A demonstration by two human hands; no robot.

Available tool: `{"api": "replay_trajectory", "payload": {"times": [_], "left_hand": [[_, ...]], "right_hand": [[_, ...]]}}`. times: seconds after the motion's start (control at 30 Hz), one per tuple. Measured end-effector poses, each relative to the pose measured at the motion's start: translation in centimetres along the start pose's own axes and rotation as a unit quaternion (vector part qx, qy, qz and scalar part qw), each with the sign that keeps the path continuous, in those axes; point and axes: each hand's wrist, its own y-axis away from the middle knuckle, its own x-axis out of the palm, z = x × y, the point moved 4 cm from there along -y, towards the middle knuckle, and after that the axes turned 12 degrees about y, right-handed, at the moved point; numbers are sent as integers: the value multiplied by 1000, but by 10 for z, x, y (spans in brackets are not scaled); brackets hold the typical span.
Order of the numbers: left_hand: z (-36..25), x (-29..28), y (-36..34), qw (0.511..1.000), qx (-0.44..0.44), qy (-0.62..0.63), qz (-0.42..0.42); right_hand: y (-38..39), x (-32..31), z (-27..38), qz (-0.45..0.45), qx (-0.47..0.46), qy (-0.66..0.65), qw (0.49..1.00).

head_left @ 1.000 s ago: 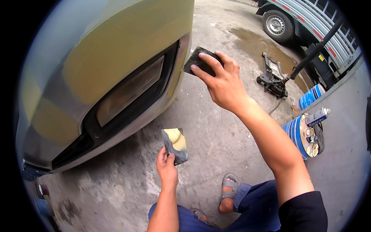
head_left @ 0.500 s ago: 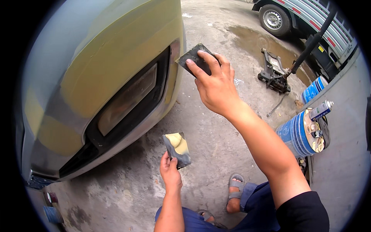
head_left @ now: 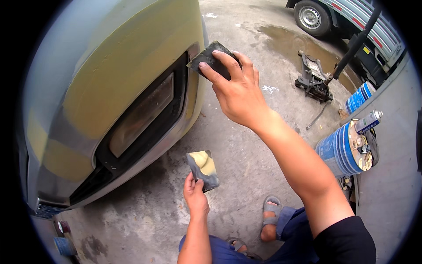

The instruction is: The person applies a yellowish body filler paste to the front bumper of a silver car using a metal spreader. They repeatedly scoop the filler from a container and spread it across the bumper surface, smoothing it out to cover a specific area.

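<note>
In my right hand is a dark, flat putty spreader, pinched with fingers spread over its face. Its left corner is at the edge of the car bumper, beside the lamp recess; whether it touches cannot be told. Yellowish filler covers a broad patch of the bumper around the dark-framed lamp. Lower down, my left hand grips a grey putty board by its near edge, thumb on top. A smooth lump of pale yellow putty lies on the board.
A floor jack with a long handle stands on the concrete at right, near a puddle and a parked truck. Blue buckets line the grey wall, one bearing a spray can. Small cans sit lower left.
My right hand has moved slightly left with the spreader, bringing it closer to the bumper's edge. My left hand holds the putty board nearly still.
</note>
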Motion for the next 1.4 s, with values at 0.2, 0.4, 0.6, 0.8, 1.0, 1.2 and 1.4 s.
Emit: {"api": "replay_trajectory", "payload": {"times": [0.2,0.4,0.6,0.8,1.0,1.2,1.4], "left_hand": [[-4,-1,1,1000,2,-2,-7],[-1,0,0,1000,-3,10,5],[-2,-1,-1,1000,6,9,-2],[-4,-4,-1,1000,8,7,-3],[-3,4,0,1000,0,-3,0],[-4,-3,-1,1000,0,-3,-5],[-1,-1,-1,1000,-2,-5,-6]], "right_hand": [[11,1,-3,53,-1,24,998],[-3,-14,-9,48,-56,69,995],[-2,-22,-9,62,-182,145,971],[-11,-18,-5,57,-225,142,962],[-7,-9,-12,68,-217,152,962],[-7,-18,-4,63,-207,134,967],[2,-9,-18,81,-177,138,971]]}}
